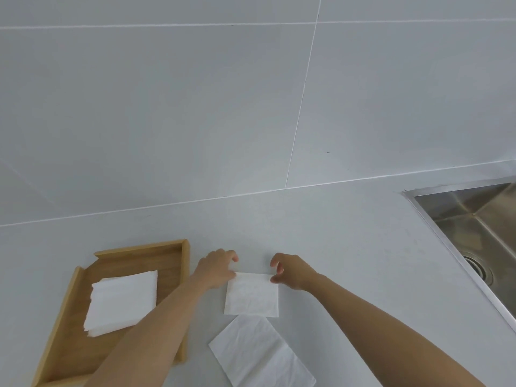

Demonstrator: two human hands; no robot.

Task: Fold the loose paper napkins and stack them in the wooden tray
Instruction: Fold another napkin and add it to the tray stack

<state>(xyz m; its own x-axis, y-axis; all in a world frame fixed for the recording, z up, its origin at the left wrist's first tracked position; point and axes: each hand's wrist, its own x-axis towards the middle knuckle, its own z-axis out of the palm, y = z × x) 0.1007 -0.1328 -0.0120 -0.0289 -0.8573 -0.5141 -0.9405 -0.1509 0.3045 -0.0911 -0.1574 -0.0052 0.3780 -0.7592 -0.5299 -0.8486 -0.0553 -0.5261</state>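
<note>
- A small folded napkin (251, 294) lay flat on the pale counter (349, 247), between the two hands.
- The left hand (216, 268) sat at the top left corner of that napkin. Its fingers were curled, and the thumb tip touched the corner. I could not tell if it was pinching the paper or only pressing on it.
- The right hand (291, 270) sat at the top right corner. Its fingers were bent like a claw, with the tips at the napkin's edge. I could not tell if it had a grip on the paper.
- Most of the napkin lay nearer the person than both hands did, so only its far edge met the fingers.
- A bigger loose napkin (259, 353) lay on the counter, turned at a slant. It was just below the small one, and their edges met or nearly met.
- The wooden tray (178, 247) sat to the left, just beside the left arm.
- A stack of folded napkins (122, 301) rested inside the tray, in its middle part.
- A shiny metal sink (474, 219) was far off to the right, well apart from the hands.
</note>
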